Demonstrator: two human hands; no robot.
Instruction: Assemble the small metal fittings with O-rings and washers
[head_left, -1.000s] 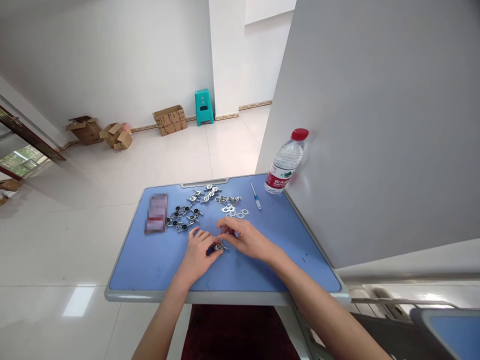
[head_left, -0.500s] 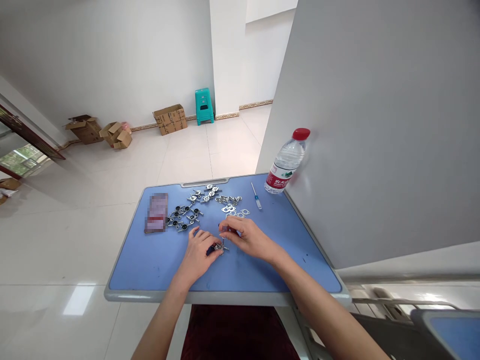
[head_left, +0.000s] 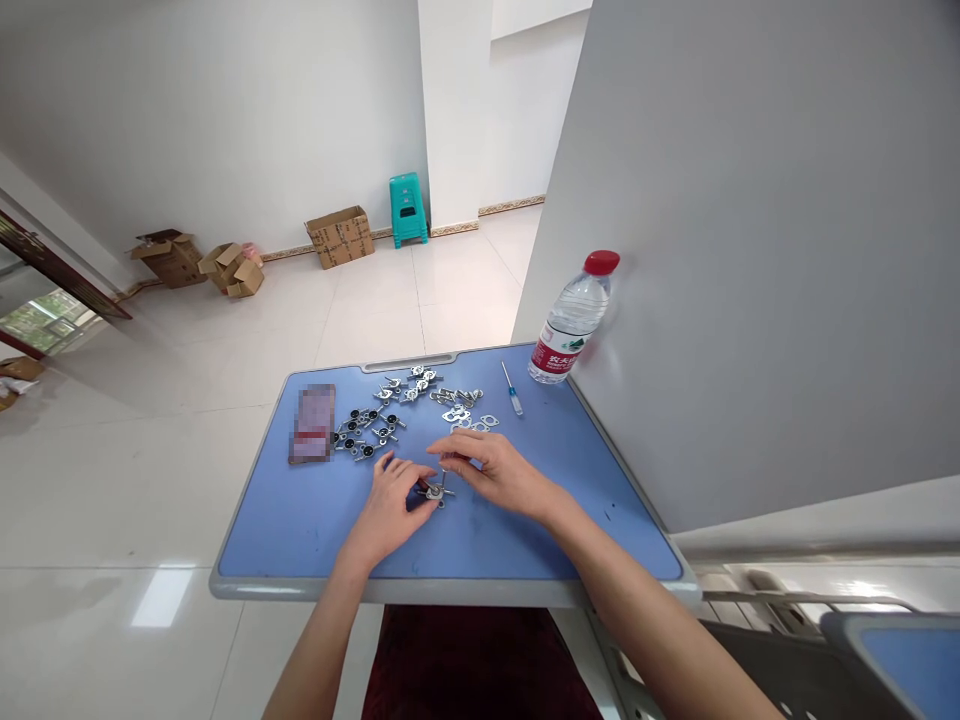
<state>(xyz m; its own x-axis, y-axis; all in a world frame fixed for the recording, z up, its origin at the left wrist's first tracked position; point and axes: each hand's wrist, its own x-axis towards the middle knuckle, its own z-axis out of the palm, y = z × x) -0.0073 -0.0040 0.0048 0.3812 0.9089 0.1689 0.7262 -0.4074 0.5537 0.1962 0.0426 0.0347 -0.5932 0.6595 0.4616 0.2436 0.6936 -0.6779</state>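
Note:
My left hand (head_left: 391, 505) rests on the blue desk with thumb and fingers closed around a small metal fitting (head_left: 435, 492) with short side arms. Just above that fitting, my right hand (head_left: 491, 468) has its thumb and fingers pinched together. A thin metal rod (head_left: 444, 476) runs down from the right fingertips to the fitting; its upper end is hidden in the hand. Beyond my left hand lie several similar fittings with black centres (head_left: 367, 432). Flat oval metal plates (head_left: 480, 421) lie past my right hand.
Farther back are several silver fittings (head_left: 420, 376) and a heap of small metal pieces (head_left: 457, 397). A screwdriver (head_left: 513, 390) lies near a water bottle (head_left: 571, 325) beside the grey partition (head_left: 750, 250). A blurred flat purple object (head_left: 313, 422) occupies the left side.
My right hand's fingers have shifted slightly left over the fitting. The left fingers have eased back a little, showing more of the fitting.

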